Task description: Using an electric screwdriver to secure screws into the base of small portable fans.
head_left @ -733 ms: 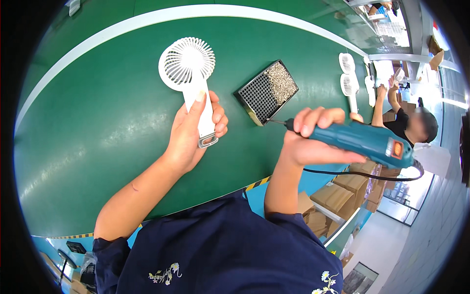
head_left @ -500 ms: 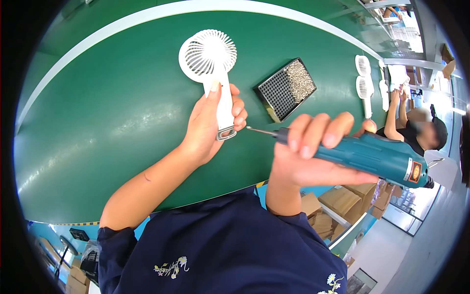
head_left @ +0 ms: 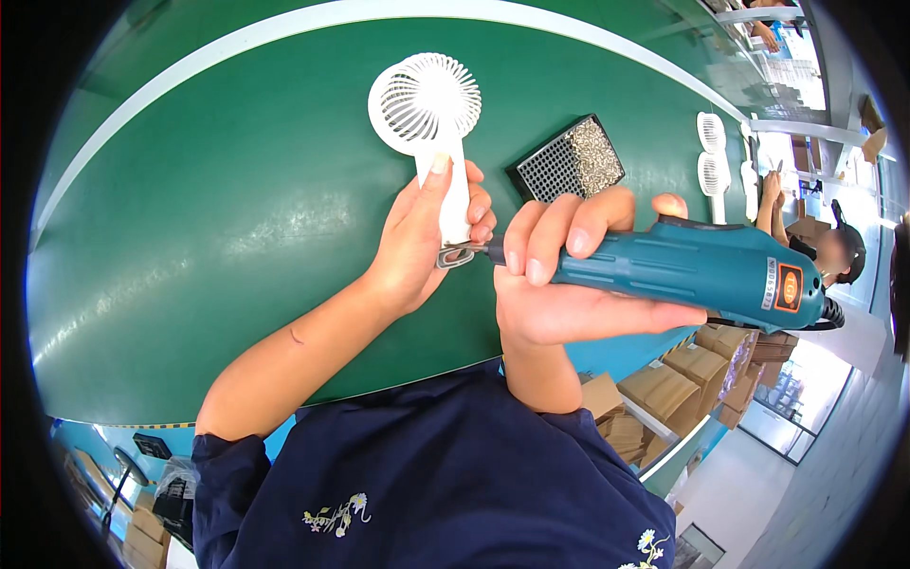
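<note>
My left hand point(head_left: 422, 232) is closed around the handle of a white handheld fan point(head_left: 455, 194), its round slatted head pointing away from me. At the handle's near end sits a small grey metal loop point(head_left: 456, 256). My right hand point(head_left: 559, 275) grips a teal electric screwdriver point(head_left: 654, 275) lying almost level. Its bit reaches the base of the fan handle beside the loop; the exact contact point is too small to make out. Just beyond my right hand lies a black tray point(head_left: 569, 159) of holes, partly filled with small metallic screws.
More white fans point(head_left: 712, 166) lie at the table's right. Past them a person in a black cap point(head_left: 839, 248) works with raised hands. A white strip point(head_left: 398, 13) runs along the far side of the green table point(head_left: 237, 209). Cardboard boxes point(head_left: 678, 384) are stacked at lower right.
The electric screwdriver has moved left, bringing its bit from beside the fan to the handle's base. The fan and my left hand have shifted slightly right.
</note>
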Available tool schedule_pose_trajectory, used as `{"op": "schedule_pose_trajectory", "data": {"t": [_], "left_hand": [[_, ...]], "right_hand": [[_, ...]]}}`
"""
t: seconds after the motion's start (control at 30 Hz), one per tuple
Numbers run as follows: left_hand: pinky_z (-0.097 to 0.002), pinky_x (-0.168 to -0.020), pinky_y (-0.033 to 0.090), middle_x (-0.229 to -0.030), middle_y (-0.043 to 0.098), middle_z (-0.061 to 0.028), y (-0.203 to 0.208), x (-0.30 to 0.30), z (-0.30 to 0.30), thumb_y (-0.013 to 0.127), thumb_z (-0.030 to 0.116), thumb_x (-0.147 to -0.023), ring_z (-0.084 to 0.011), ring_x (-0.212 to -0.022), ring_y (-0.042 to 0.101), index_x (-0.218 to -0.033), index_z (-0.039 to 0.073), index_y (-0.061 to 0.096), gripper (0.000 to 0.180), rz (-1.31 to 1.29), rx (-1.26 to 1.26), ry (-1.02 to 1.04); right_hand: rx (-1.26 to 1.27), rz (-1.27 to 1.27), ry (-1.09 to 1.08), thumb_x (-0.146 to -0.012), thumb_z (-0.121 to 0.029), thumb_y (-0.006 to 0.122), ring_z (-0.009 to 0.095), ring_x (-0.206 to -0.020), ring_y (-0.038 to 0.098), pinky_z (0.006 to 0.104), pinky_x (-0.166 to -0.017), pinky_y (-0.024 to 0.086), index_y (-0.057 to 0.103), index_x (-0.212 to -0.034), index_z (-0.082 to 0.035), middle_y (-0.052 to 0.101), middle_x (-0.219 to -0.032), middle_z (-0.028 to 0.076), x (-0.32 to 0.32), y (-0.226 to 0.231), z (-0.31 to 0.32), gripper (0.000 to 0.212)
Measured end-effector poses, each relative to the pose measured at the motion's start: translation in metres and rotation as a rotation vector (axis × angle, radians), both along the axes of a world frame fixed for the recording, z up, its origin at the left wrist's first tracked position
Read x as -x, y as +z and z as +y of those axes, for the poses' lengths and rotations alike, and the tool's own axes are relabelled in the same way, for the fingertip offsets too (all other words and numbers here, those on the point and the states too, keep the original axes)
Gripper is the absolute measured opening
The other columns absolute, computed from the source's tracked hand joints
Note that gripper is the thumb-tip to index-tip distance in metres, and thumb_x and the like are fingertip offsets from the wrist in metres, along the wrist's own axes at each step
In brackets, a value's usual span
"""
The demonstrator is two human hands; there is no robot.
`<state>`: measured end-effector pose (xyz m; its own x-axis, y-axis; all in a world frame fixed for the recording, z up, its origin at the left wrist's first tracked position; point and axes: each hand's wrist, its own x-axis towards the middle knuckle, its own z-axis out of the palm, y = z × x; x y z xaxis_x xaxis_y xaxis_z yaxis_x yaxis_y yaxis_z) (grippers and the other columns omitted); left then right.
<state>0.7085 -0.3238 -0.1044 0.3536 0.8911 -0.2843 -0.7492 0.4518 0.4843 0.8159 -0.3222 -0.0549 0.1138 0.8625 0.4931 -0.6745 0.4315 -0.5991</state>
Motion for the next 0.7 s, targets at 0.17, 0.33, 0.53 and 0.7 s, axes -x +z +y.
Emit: {"op": "schedule_pose_trajectory", "data": {"t": [0.17, 0.33, 0.53, 0.7], "left_hand": [[-0.0259, -0.062, 0.041, -0.074, 0.046, -0.0026, 0.0, -0.002, 0.0, 0.037, 0.047, -0.099, -0.0133, -0.068, 0.047, -0.102, 0.006, 0.044, 0.042, 0.011, 0.0, 0.01], [-0.026, -0.062, 0.04, -0.074, 0.046, -0.0025, -0.002, -0.003, -0.003, 0.038, 0.047, -0.099, -0.0134, -0.069, 0.047, -0.102, 0.006, 0.044, 0.041, 0.013, 0.013, 0.03], [-0.026, -0.061, 0.04, -0.074, 0.046, -0.0026, -0.002, -0.005, -0.001, 0.038, 0.046, -0.099, -0.0135, -0.069, 0.047, -0.102, 0.006, 0.044, 0.04, 0.005, 0.023, 0.028], [-0.0303, -0.07, 0.044, -0.079, 0.051, -0.0059, -0.016, 0.005, 0.005, 0.029, 0.048, -0.1, -0.0189, -0.075, 0.052, -0.107, 0.007, 0.043, 0.043, -0.151, -0.059, 0.002]], "right_hand": [[0.021, 0.102, -0.043, -0.072, -0.087, 0.028, 0.021, -0.042, 0.048, 0.033, -0.036, 0.042, 0.034, -0.126, -0.014, 0.05, -0.071, 0.012, 0.005, -0.002, 0.0, 0.09], [-0.076, 0.051, -0.047, -0.073, -0.082, 0.041, 0.023, -0.042, 0.048, 0.034, -0.038, 0.043, 0.037, -0.122, -0.003, 0.053, -0.071, 0.017, 0.011, -0.004, -0.003, 0.093], [-0.137, 0.006, 0.047, -0.075, -0.08, 0.042, 0.024, -0.046, 0.049, 0.0346, -0.041, 0.043, 0.037, -0.124, -0.004, 0.054, -0.077, 0.017, 0.005, -0.005, 0.0, 0.09], [-0.068, 0.007, -0.024, -0.078, -0.08, 0.039, 0.02, -0.045, 0.049, 0.0324, -0.039, 0.041, 0.038, -0.126, -0.009, 0.054, -0.086, 0.014, -0.02, 0.013, -0.012, 0.086]]}}
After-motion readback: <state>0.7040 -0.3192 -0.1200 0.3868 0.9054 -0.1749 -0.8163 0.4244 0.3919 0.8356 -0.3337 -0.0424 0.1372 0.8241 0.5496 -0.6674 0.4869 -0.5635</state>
